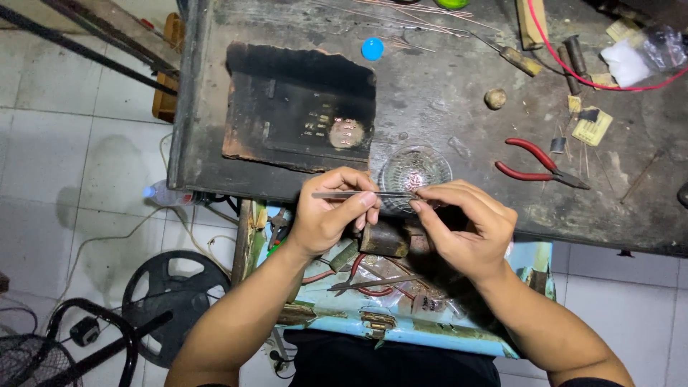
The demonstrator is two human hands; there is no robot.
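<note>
My left hand (331, 215) grips metal tweezers (362, 194) that point right, level with the front edge of a dark worn workbench (444, 100). The tweezer tips meet the pinched fingertips of my right hand (467, 228), which hold something too small to make out. Both hands hover just in front of a small clear glass dish (414, 168) on the bench edge. Below my hands sits an open light-blue toolbox (401, 322) with tools and wires inside.
A burnt dark board (297, 107) lies on the bench at left. Red-handled pliers (537, 165), a blue cap (372, 49), a screwdriver (519, 61), a red wire (573, 72) and small yellow parts (592, 129) lie at right. A fan (168, 301) and plastic bottle (166, 194) are on the tiled floor.
</note>
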